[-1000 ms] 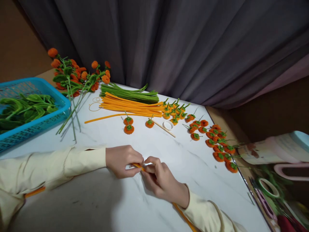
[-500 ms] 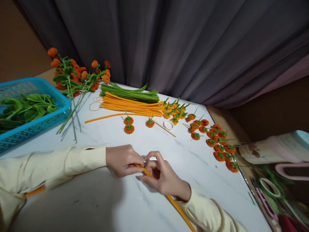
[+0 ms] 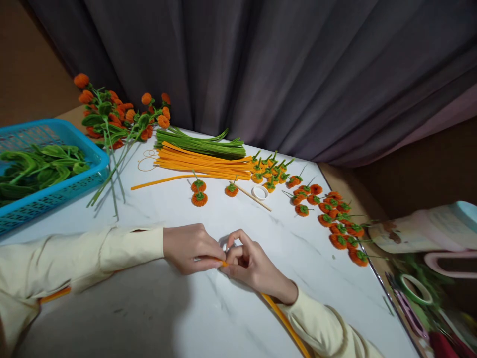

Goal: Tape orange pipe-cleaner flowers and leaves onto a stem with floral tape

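Observation:
Both hands meet low in the middle of the head view, above the white tabletop. Between their fingertips runs an orange pipe cleaner [image 3: 285, 324]; its long end passes under my right wrist toward the bottom edge. My left hand [image 3: 196, 248] pinches it with thumb and forefinger. Closed on the same strand from the other side is my right hand [image 3: 250, 261], its forefinger arched. The exact spot where the fingers grip is partly hidden. Another orange piece [image 3: 55, 295] shows beneath my left sleeve. Beyond the hands lie small orange pompom flowers [image 3: 199, 199] with green tops.
At left stands a blue basket [image 3: 97, 171] with green leaves. Orange pipe cleaners [image 3: 201, 163] and green pipe cleaners [image 3: 208, 144] lie in bundles behind, near a wooden stick [image 3: 257, 199] and a white ring [image 3: 260, 192]. Green tape [image 3: 416, 289] and a tumbler [image 3: 417, 228] are at right.
My right hand's thumb and fingers have closed up against my left fingertips, covering the stretch of orange pipe cleaner that showed between them. My left hand has barely moved.

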{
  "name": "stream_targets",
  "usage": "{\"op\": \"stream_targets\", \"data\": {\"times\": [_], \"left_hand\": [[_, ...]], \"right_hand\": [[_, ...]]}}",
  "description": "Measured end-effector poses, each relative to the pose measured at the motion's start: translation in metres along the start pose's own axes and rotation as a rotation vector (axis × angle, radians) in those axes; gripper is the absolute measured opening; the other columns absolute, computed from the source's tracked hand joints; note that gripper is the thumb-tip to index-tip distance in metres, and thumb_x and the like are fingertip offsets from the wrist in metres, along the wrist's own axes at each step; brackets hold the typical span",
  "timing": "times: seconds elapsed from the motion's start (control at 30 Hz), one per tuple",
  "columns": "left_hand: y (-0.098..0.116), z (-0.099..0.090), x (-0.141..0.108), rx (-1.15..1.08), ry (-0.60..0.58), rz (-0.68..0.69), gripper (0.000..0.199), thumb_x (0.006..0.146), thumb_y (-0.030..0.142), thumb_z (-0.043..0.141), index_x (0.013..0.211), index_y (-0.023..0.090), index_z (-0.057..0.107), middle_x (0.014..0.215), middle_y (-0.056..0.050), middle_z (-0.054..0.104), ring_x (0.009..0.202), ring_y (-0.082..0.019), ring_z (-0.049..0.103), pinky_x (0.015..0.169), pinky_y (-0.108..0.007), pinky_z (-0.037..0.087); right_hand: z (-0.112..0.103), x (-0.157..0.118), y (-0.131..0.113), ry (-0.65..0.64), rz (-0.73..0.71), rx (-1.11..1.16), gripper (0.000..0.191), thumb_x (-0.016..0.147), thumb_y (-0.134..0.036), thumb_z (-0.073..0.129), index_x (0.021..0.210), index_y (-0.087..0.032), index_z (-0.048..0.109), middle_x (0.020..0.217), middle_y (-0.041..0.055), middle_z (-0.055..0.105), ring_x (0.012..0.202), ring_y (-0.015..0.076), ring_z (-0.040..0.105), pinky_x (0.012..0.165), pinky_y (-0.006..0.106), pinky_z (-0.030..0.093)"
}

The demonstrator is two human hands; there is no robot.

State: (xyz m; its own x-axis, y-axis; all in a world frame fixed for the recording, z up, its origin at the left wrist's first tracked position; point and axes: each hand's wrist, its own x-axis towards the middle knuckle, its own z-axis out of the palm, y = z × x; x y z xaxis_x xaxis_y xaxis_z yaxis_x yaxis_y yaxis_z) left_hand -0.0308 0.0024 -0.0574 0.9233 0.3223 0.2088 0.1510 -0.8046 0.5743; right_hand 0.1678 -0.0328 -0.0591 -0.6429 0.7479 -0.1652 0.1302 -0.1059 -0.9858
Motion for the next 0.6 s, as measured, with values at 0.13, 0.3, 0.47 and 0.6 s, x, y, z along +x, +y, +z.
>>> {"op": "stream_targets", "data": {"times": [0.13, 0.3, 0.47, 0.6], "left_hand": [[-0.001, 0.002, 0.0, 0.036, 0.028, 0.024, 0.015, 0.083, 0.016, 0.041, 0.077, 0.021, 0.055, 0.062, 0.0, 0.062, 0.052, -0.011, 0.055, 0.046, -0.025, 0.033], [-0.002, 0.002, -0.001, -0.016, 0.011, -0.015, 0.012, 0.082, 0.02, 0.045, 0.083, 0.02, 0.057, 0.059, 0.001, 0.059, 0.049, -0.011, 0.051, 0.047, -0.023, 0.034], [-0.004, -0.003, 0.002, -0.28, 0.01, -0.127, 0.016, 0.083, 0.025, 0.048, 0.083, 0.015, 0.062, 0.045, 0.006, 0.043, 0.04, -0.007, 0.036, 0.043, -0.019, 0.031], [-0.011, -0.012, 0.004, -0.787, -0.112, -0.323, 0.025, 0.088, 0.03, 0.046, 0.082, 0.012, 0.063, 0.042, 0.007, 0.039, 0.036, -0.005, 0.034, 0.04, -0.017, 0.031]], "right_hand": [[-0.001, 0.0, 0.001, -0.037, -0.006, -0.006, 0.028, 0.077, -0.025, 0.062, 0.087, -0.021, 0.036, 0.057, -0.0079, 0.05, 0.047, 0.007, 0.037, 0.048, 0.019, 0.03], [-0.003, -0.001, 0.001, -0.052, -0.03, -0.046, 0.029, 0.077, -0.024, 0.062, 0.091, -0.021, 0.037, 0.06, -0.0079, 0.047, 0.047, 0.0063, 0.036, 0.046, 0.018, 0.029], [-0.009, -0.003, 0.0, -0.104, -0.018, 0.088, 0.032, 0.081, -0.035, 0.061, 0.096, -0.021, 0.037, 0.059, -0.0081, 0.045, 0.047, 0.0061, 0.035, 0.045, 0.017, 0.027], [-0.013, -0.003, 0.0, -0.128, 0.023, 0.216, 0.034, 0.081, -0.037, 0.062, 0.096, -0.02, 0.037, 0.064, -0.0054, 0.051, 0.05, 0.0067, 0.044, 0.048, 0.018, 0.033]]}}
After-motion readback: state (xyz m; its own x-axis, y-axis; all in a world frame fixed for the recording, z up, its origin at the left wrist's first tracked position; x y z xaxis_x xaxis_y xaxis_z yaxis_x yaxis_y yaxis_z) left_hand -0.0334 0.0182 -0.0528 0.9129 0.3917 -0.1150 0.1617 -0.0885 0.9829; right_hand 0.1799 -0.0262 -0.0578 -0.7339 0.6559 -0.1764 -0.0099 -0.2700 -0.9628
